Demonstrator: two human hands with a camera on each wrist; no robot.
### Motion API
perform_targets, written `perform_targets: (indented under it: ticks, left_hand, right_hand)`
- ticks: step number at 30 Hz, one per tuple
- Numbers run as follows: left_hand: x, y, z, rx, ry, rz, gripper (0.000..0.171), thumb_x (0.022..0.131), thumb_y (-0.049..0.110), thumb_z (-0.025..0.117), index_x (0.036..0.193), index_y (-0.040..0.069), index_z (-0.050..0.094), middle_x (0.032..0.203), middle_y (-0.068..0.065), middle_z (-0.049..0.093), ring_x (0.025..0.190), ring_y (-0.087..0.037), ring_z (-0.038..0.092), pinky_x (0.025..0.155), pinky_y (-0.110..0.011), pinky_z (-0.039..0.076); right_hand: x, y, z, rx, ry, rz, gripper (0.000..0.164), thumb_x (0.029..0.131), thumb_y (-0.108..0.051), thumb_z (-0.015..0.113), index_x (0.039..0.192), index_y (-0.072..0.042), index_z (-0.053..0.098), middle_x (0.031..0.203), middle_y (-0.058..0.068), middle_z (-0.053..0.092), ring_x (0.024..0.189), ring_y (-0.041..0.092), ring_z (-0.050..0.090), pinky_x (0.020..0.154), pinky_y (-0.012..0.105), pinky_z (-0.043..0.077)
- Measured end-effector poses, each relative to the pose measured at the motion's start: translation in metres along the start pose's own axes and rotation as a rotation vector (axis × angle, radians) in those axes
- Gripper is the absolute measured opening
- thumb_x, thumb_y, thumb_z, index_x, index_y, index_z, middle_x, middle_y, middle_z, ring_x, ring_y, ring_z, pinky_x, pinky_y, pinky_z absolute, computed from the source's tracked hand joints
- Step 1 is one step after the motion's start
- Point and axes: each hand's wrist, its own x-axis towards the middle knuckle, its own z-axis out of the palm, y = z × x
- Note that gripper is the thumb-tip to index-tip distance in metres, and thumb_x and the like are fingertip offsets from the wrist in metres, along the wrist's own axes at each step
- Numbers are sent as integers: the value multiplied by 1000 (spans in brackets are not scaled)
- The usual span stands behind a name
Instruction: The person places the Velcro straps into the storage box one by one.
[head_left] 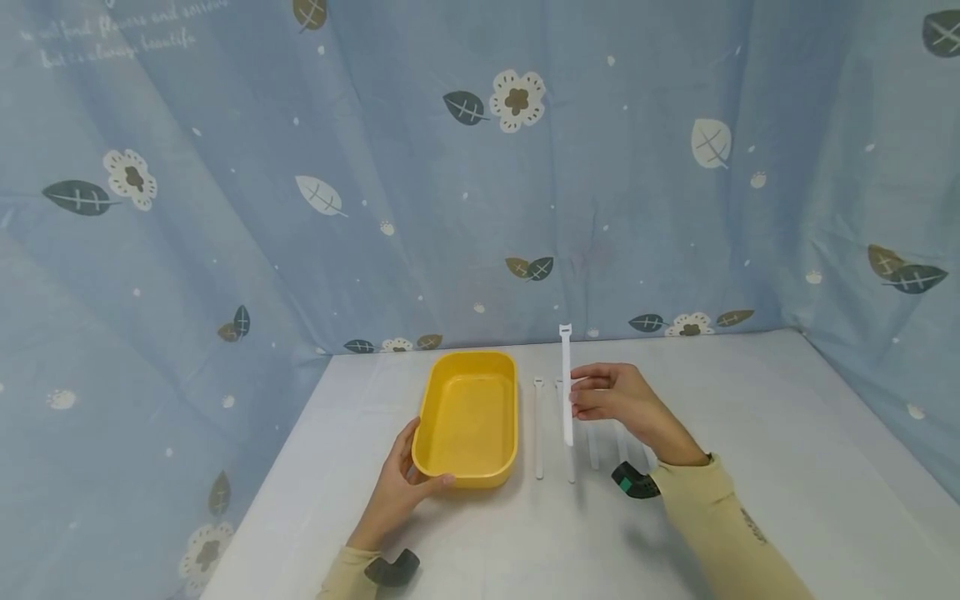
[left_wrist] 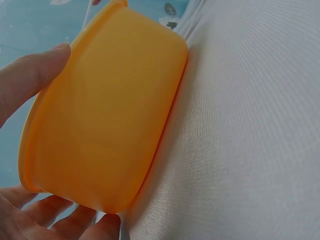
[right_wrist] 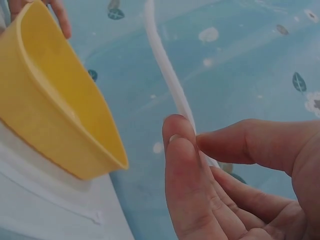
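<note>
My right hand (head_left: 621, 402) pinches a white cable tie strap (head_left: 566, 357) between thumb and fingertips, above the table. The strap stands nearly upright, its slotted head at the top; in the right wrist view the strap (right_wrist: 169, 67) curves upward from the fingers. At the near left corner of a yellow rectangular tub (head_left: 471, 417), my left hand (head_left: 397, 485) grips it, with the thumb at the front rim and the fingers along the left side. The tub's inside shows nothing in it. In the left wrist view the tub (left_wrist: 110, 105) rests on the white cloth.
Several more white straps lie on the table right of the tub, among them one strap (head_left: 538, 433) beside it; others are partly hidden under my right hand. A white cloth covers the table (head_left: 780, 433). Behind hangs a blue patterned curtain (head_left: 600, 183).
</note>
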Motion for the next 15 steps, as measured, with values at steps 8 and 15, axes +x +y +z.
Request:
perform_targets:
  ticks: [8, 15]
  left_hand:
    - [0, -1, 0, -9, -5, -4, 109, 84, 15, 87, 166, 20, 15, 173, -6, 23, 159, -27, 30, 122, -25, 40]
    - [0, 0, 0, -9, -6, -4, 109, 84, 16, 87, 166, 21, 16, 173, -5, 25, 158, -26, 31, 122, -26, 41]
  right_hand:
    - [5, -5, 10, -13, -24, -29, 50, 95, -8, 72, 137, 13, 53, 103, 12, 74, 79, 15, 75, 79, 30, 69]
    - [13, -13, 22, 24, -12, -15, 45, 95, -3, 71, 135, 12, 56, 98, 9, 75, 75, 14, 75, 77, 31, 69]
